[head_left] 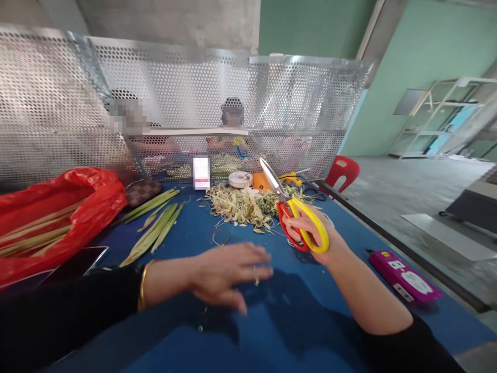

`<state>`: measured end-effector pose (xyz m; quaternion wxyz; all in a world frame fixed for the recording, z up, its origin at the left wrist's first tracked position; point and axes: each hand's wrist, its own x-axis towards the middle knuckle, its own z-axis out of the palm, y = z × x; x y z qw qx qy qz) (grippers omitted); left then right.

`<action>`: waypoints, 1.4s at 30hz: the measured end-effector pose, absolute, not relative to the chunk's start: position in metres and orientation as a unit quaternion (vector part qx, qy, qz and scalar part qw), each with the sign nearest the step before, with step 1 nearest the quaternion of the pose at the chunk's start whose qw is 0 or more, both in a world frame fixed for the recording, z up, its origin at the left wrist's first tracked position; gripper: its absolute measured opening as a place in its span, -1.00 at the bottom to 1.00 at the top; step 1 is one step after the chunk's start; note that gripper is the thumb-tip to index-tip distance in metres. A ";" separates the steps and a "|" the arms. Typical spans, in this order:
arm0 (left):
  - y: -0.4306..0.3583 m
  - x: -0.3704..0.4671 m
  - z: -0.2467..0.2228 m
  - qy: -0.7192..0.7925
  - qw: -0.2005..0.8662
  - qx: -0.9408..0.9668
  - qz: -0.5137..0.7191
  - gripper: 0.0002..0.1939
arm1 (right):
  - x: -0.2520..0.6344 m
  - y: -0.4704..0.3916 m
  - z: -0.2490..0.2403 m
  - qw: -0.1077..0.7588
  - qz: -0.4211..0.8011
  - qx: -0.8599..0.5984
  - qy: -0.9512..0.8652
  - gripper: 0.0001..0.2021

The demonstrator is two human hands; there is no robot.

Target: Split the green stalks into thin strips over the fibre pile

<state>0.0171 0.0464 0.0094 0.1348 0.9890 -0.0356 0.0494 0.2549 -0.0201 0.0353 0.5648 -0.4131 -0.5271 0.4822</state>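
Note:
Scissors [285, 199] with one red and one yellow handle are in my right hand [314, 228], its fingers through the loops. Their blades look closed and point up and away to the left. My left hand [231, 272] is stretched out low over the blue table [248, 347], fingers apart, with nothing held in it. Small pale scraps lie below and beside that hand. Beyond both hands is a heap of dry leaf trimmings [244, 207]. Long green and straw-coloured leaves [155, 233] lie to the left.
At left, a red plastic bag [97, 191] holds long dry leaves, near a checked pouch [143, 192]. A white tape roll [240, 179] stands behind the heap. A purple packet [404, 277] lies at right. A perforated metal screen [186, 88] borders the far edge, with people behind it.

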 end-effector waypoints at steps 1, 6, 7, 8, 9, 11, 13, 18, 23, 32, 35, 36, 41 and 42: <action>0.030 0.015 0.005 -0.093 0.157 0.983 0.022 -0.23 | 0.252 -0.018 0.031 0.569 0.482 -0.419 -0.518 -0.81; 0.033 0.024 -0.007 -0.127 0.198 0.972 -0.018 -0.17 | 0.243 -0.013 0.021 0.558 0.515 -0.435 -0.484 -0.76; 0.050 0.029 -0.006 -0.085 0.182 0.979 -0.015 -0.18 | 0.242 -0.014 0.020 0.555 0.520 -0.436 -0.481 -0.76; 0.069 0.033 -0.003 -0.040 0.160 0.986 -0.017 -0.21 | 0.240 -0.014 0.019 0.551 0.523 -0.439 -0.479 -0.75; 0.088 0.038 0.001 0.014 0.141 0.990 -0.006 -0.26 | 0.239 -0.015 0.019 0.548 0.524 -0.443 -0.478 -0.75; 0.121 0.043 0.012 0.116 0.108 0.987 0.026 -0.40 | 0.238 -0.016 0.018 0.542 0.518 -0.456 -0.480 -0.75; 0.139 0.042 0.021 0.247 0.076 0.962 0.091 -0.54 | 0.237 -0.016 0.016 0.537 0.509 -0.469 -0.482 -0.76; 0.124 0.024 0.016 0.365 0.095 0.923 0.079 -0.60 | 0.234 -0.016 0.012 0.515 0.519 -0.487 -0.478 -0.76; 0.100 0.004 -0.002 0.393 0.108 0.907 0.106 -0.54 | 0.227 -0.019 0.003 0.469 0.500 -0.556 -0.470 -0.56; 0.110 -0.078 0.015 0.600 0.048 0.773 0.202 -0.79 | 0.243 -0.010 -0.016 0.176 0.148 -0.643 -0.730 -0.56; 0.129 -0.121 0.028 0.685 0.011 0.703 0.191 -0.77 | 0.242 -0.012 -0.019 0.096 0.082 -0.630 -0.767 -0.58; 0.136 -0.134 0.031 0.708 0.005 0.682 0.184 -0.77 | 0.241 -0.012 -0.020 0.082 0.078 -0.628 -0.770 -0.61; 0.164 -0.166 0.029 0.761 0.030 0.632 0.146 -0.65 | 0.241 -0.005 -0.028 0.087 0.086 -0.636 -0.762 -0.63; 0.167 -0.165 0.024 0.763 0.039 0.630 0.141 -0.66 | 0.241 -0.004 -0.031 0.092 0.087 -0.633 -0.763 -0.65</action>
